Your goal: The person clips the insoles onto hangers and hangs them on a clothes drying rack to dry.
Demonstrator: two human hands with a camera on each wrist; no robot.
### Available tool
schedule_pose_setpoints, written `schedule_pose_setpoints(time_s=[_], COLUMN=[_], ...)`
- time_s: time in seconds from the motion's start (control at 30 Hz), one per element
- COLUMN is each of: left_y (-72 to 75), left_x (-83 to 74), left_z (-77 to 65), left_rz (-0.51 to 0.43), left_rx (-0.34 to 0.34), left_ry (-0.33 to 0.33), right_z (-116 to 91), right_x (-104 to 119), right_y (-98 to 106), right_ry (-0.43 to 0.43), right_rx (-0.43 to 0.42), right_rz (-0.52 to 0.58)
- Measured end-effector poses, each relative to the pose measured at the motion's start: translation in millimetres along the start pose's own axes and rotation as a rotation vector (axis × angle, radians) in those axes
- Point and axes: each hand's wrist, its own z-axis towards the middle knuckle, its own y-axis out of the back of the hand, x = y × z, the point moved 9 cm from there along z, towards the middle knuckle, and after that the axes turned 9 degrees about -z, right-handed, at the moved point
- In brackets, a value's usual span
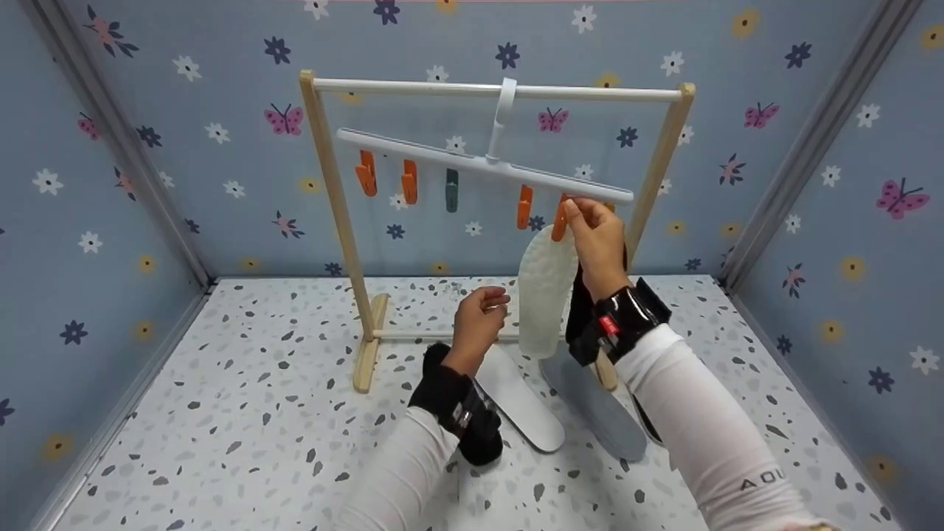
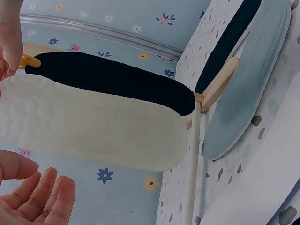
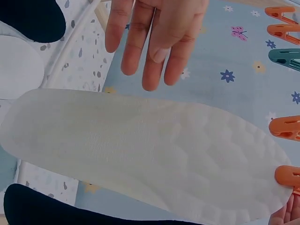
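A pale cream insole (image 1: 544, 295) with a bumpy surface hangs from an orange clothespin (image 1: 560, 218) on the white hanger (image 1: 442, 156). My right hand (image 1: 599, 247) pinches that clothespin near the hanger's lowered right end; its fingers partly show at the edge of the right wrist view. Left of the insole, my left hand (image 1: 478, 324) is in the air with relaxed fingers, holding nothing. Behind the cream insole hangs a black insole (image 2: 112, 78), its end in a yellow clothespin (image 2: 30, 62). In the head view my right hand and wrist cover much of it.
The tilted hanger hooks over the white bar of a wooden rack (image 1: 420, 87). More orange clothespins (image 1: 409, 182) and a green clothespin (image 1: 451, 190) hang from it. A white insole (image 1: 520, 402), a grey insole (image 1: 597, 409) and dark pieces lie on the speckled surface below.
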Motion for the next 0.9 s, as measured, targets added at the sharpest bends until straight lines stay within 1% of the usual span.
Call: schedule_pose_setpoints(time_s=[0.13,0.27,0.37,0.4,0.5,0.6,0.73,0.8,0.9], left_y=[16.9,40.9,61.2,67.6,86.8,103.8,123.6,130.0,134.2], left_x=[15.4,33.7,42.1,43.5,49.3,59.0,75.1,81.1,86.5], left_z=[-7.3,-11.4,-14.1,-15.5,-21.8,-28.0,-32.1,-33.5,-36.4], left_rz=[0.095,0.2,0.232,0.251,0.281,0.35,0.448,0.471,0.488], left_rx=[-0.05,-0.128,-0.188,-0.21,-0.25,-0.298,-0.333,-0.326,-0.307], left_ry=[0.018,0.026,0.018,0.006,-0.005,-0.02,0.006,0.039,0.071], right_z=[-2,-1,0,1,1,0,-3,-3,-3], right_x=[-2,-3,-3,-3,-1,-1,-2,-2,-4], right_y=[-1,-1,-1,0,0,0,-2,-3,-3], right_ry=[0.002,0.005,0.002,0.002,0.008,0.013,0.015,0.017,0.013], right_rx=[0.007,0.007,0.011,0.011,0.008,0.009,0.008,0.003,0.002], right_rz=[-0.009,-0.012,-0.009,-0.007,-0.003,-0.001,0.013,0.025,0.048])
